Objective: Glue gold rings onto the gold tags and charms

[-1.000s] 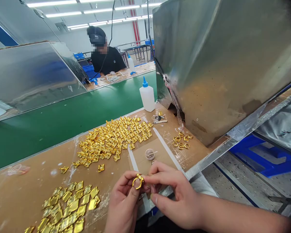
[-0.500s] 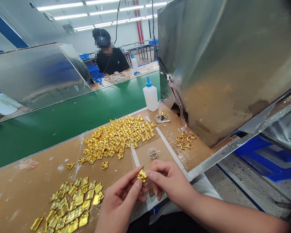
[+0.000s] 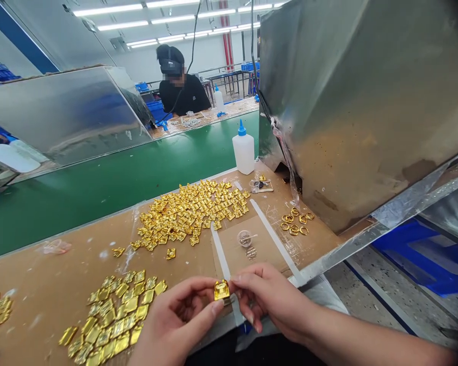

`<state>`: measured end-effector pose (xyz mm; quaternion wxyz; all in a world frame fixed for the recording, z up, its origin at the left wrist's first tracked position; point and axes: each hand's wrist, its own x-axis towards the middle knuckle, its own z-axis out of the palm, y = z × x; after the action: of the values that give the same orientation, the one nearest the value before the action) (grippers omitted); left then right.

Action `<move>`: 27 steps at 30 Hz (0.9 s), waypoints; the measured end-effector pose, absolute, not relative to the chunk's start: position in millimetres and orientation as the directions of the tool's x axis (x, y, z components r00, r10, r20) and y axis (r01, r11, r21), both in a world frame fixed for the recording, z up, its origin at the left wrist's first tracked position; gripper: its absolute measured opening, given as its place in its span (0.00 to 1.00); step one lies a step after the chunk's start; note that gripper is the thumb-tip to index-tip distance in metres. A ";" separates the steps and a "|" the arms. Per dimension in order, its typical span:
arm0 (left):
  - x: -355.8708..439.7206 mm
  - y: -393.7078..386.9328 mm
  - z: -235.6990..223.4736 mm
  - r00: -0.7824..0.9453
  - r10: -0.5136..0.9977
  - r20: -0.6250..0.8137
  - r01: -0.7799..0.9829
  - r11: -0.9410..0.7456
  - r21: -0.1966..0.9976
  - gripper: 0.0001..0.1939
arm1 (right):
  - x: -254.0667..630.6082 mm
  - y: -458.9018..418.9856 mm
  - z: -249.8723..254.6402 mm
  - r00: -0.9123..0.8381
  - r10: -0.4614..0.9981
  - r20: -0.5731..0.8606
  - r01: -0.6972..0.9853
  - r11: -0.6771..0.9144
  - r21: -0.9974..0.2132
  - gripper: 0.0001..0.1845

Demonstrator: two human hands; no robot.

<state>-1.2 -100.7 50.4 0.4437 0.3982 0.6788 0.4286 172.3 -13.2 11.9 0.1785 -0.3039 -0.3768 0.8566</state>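
A small square gold metal piece [image 3: 222,290] with a raised oval part sits at my fingertips. My left hand [image 3: 177,317] pinches it between thumb and forefinger. From the right, my right hand [image 3: 273,295] has thumb and forefinger closed at its right edge, the other fingers curled below. Just beyond the hands, a small clear round cup [image 3: 245,238] with a thin stick in it stands on a taped cardboard patch. Farther back lies a heap of similar gold pieces [image 3: 193,211], and a flatter group of gold pieces [image 3: 118,317] lies left of my left hand.
A white squeeze bottle [image 3: 244,152] with a blue tip stands by the green belt [image 3: 122,173]. Gold rings [image 3: 294,223] lie below a large metal hood [image 3: 351,112] on the right. Across the belt, a person [image 3: 185,94] in black sits at another bench.
The gold piece has turned so its broad face shows towards me. Both hands have moved slightly lower, and the whole view has shifted a little.
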 end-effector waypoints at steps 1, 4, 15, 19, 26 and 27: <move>-2.6 -101.6 49.7 -0.313 0.915 -0.254 0.173 0.318 0.932 0.16 | 173.7 -13.5 11.1 -0.752 0.531 -0.390 -0.056 -0.641 -0.766 0.20; -12.6 -102.9 44.9 -0.411 0.898 -0.158 0.300 0.297 0.906 0.16 | 182.0 -15.2 8.6 -0.756 0.528 -0.386 0.042 -0.550 -0.834 0.21; -69.2 -90.4 33.3 -0.526 0.846 0.084 0.832 0.491 0.260 0.16 | 225.4 -16.6 -3.0 -0.797 0.601 -0.068 0.244 0.216 -0.945 0.20; -108.0 -104.0 49.9 -0.550 0.835 0.026 0.797 0.516 0.314 0.18 | 238.9 -9.3 -0.8 -0.798 0.602 -0.007 0.244 0.313 -0.918 0.20; -120.8 -113.4 39.2 -0.423 0.890 -0.168 0.790 0.454 0.412 0.13 | 242.8 44.9 8.4 -0.603 0.783 0.155 0.468 0.504 -0.726 0.21; -119.6 -111.9 35.9 -0.415 0.893 -0.171 0.792 0.448 0.416 0.13 | 239.4 51.6 11.2 -0.595 0.790 0.146 0.515 0.515 -0.685 0.21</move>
<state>-119.6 -111.9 35.9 0.1862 0.5075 0.8301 0.1365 239.4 51.6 11.2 0.2270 -0.3885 -0.8402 0.3026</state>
